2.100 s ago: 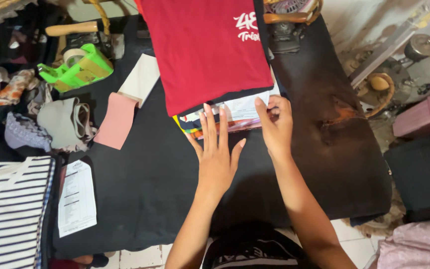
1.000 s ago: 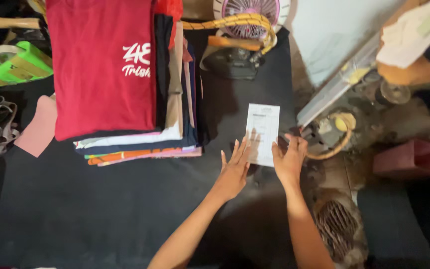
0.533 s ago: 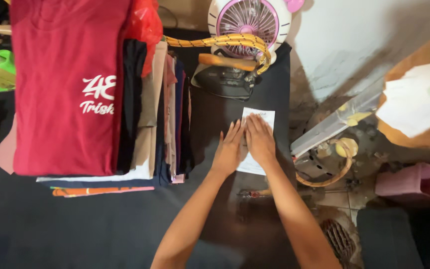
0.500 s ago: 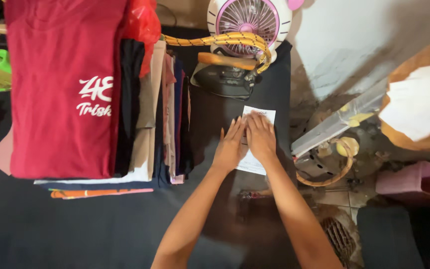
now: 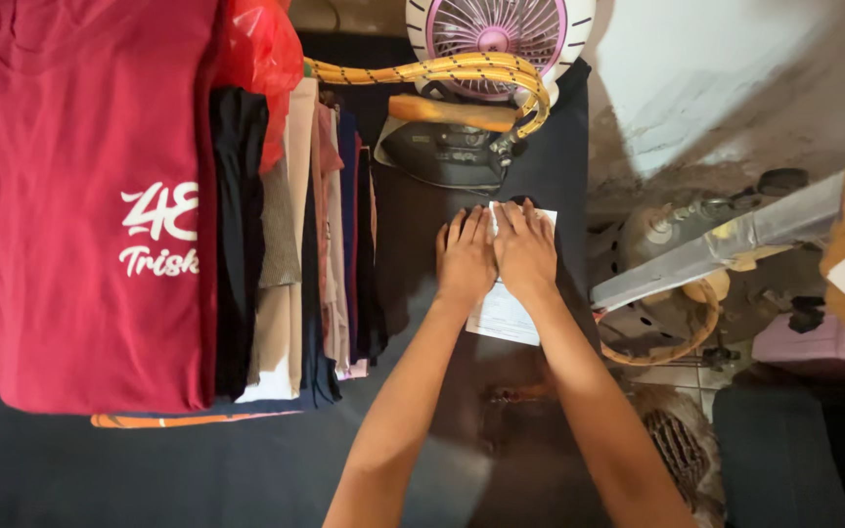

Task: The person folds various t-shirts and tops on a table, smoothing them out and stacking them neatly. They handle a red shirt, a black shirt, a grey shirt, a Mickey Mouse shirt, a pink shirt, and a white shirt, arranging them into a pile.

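Observation:
My left hand (image 5: 465, 256) and my right hand (image 5: 526, 251) lie flat, side by side, on a white sheet of paper (image 5: 507, 315) on the dark cloth-covered table (image 5: 149, 469). Fingers of both hands are stretched out and pressed down on the sheet, which shows at the top right corner and below my wrists. To the left stands a stack of folded clothes (image 5: 305, 244), with a red printed T-shirt (image 5: 90, 205) on top. Just beyond my fingertips rests a dark iron (image 5: 447, 147).
A small white and pink fan (image 5: 496, 29) stands at the table's far edge, with a yellow braided cord (image 5: 442, 70) looping over the iron. A red plastic bag (image 5: 258, 59) lies on the clothes. Right of the table: a metal bar (image 5: 726, 244), floor clutter, a pink box (image 5: 804, 342).
My hands carried the white paper from beside the clothes stack to the table's right end and now press it flat together. The view has swung right and closer.

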